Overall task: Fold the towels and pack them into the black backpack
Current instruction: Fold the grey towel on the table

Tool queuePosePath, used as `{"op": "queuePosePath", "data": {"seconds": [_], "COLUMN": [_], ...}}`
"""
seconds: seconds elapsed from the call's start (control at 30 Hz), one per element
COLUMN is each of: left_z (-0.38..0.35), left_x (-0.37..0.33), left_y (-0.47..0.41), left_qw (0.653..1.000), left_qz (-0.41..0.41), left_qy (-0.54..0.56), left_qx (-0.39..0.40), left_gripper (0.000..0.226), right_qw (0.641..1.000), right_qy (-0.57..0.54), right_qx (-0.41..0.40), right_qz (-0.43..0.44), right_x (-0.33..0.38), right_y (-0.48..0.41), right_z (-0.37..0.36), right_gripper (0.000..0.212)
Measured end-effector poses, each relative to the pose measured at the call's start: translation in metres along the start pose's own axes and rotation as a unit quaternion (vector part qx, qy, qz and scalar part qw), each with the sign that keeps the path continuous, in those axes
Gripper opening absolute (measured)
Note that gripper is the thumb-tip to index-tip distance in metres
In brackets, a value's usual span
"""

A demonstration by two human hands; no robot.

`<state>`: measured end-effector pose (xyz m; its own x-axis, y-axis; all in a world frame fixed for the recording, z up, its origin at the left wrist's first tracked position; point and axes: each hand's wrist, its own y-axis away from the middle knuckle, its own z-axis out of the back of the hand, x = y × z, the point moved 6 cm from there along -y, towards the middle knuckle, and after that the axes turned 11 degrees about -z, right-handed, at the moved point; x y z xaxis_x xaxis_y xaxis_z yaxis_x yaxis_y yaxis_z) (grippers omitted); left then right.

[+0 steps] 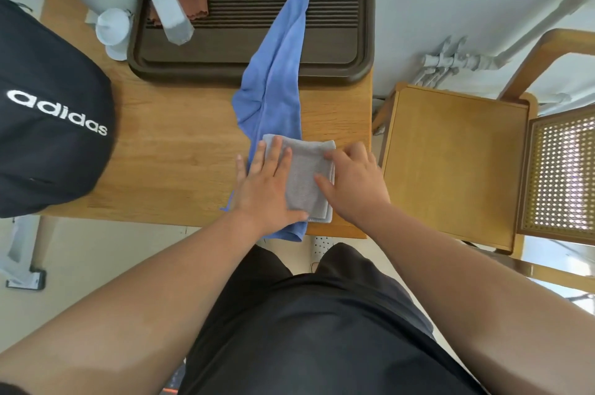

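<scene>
The folded grey towel (pixel 306 175) lies at the near edge of the surface (pixel 177 153), on top of the unfolded blue towel (pixel 280 72), whose long axis runs from 6 to 12 o'clock up onto the brown tray (pixel 363 24). The left grip (pixel 267 182) presses flat, fingers apart, on its 9 o'clock half. The right grip (pixel 354 179) rests bent fingertips on its 3 o'clock edge; I cannot tell whether it pinches. The black backpack (pixel 48 124) sits well apart at 9 o'clock, so the left grip is nearer for packing.
</scene>
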<state>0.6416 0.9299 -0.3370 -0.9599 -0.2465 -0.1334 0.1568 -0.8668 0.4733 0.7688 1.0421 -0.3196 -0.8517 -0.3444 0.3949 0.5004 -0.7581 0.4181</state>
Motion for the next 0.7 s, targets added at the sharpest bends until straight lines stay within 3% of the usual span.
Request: {"op": "queuePosePath", "data": {"seconds": [0.07, 0.17, 0.3, 0.53, 0.6, 0.7], "left_z": [-0.009, -0.018, -0.022, -0.015, -0.009, 0.007], "left_x": [0.0, 0.001, 0.005, 0.011, 0.015, 0.03], "left_y": [-0.002, -0.002, -0.002, -0.002, 0.001, 0.01], "left_qw": [1.0, 1.0, 1.0, 0.994, 0.987, 0.953], "left_qz": [0.001, 0.003, -0.02, -0.041, -0.048, 0.009], "left_qy": [0.009, 0.009, 0.019, 0.091, 0.153, 0.254], "left_qx": [0.01, 0.019, 0.015, 0.045, 0.01, -0.163], "left_gripper": [0.137, 0.142, 0.144, 0.121, 0.109, 0.083], "right_qw": [0.988, 0.953, 0.942, 0.942, 0.941, 0.967], "right_qy": [0.103, 0.244, 0.296, 0.286, 0.286, 0.204], "right_qx": [-0.065, 0.013, 0.091, 0.123, 0.124, 0.08], "right_qz": [0.096, 0.179, 0.128, 0.129, 0.134, 0.128], "right_x": [0.017, 0.028, 0.009, 0.007, 0.007, 0.017], "right_y": [0.002, -0.002, -0.02, -0.027, -0.026, -0.033], "right_z": [0.005, -0.02, -0.042, -0.048, -0.047, -0.031], "right_gripper": [0.056, 0.077, 0.087, 0.089, 0.09, 0.077]}}
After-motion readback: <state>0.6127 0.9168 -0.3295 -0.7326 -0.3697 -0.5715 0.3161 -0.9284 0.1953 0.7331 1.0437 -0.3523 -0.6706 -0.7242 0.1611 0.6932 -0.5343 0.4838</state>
